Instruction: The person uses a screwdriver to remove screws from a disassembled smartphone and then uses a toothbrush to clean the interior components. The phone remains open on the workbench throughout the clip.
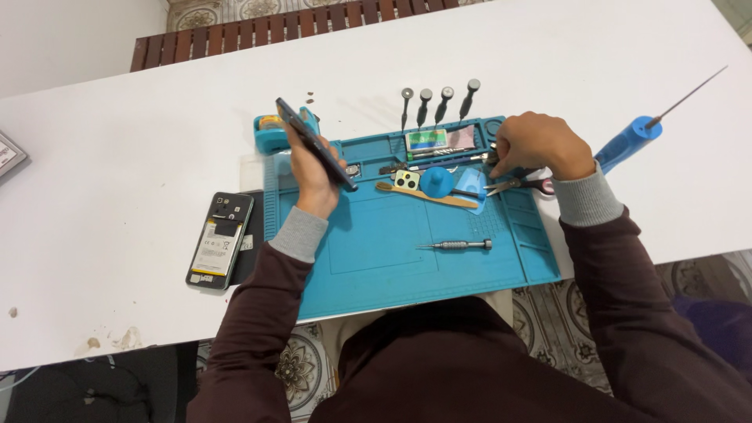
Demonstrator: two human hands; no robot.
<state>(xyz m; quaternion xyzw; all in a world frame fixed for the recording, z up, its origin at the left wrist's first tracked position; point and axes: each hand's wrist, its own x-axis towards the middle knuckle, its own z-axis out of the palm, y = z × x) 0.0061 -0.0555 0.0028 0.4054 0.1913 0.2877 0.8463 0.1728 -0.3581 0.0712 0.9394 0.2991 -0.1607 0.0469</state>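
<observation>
Closest to the camera are the person's dark maroon sleeves with grey knitted cuffs, reaching out over the blue silicone repair mat that lies on the white table.

The left hand is raised over the mat's upper left corner, its fingers wrapped around a thin dark smartphone. The phone is tilted on edge, so only its narrow black side and part of one face show; it is held clear of the mat.

The right hand rests at the mat's upper right corner, fingers curled down and pressed together over small tools in the tray strip there; whether it actually pinches one of them I cannot tell.

The mat's upper trays hold a small green and white packet and several thin metal tools. Just below them, on the mat, lie a small pale camera module, a round blue suction cup, a wooden-handled brush and small scissors. A silver precision screwdriver lies alone on the mat's right half.

Beyond the mat's top edge, four dark screwdrivers with round silver caps lie side by side. Left of the mat lies an opened phone body with its battery exposed. Right of the mat lies a blue-handled tool with a long thin metal needle.
</observation>
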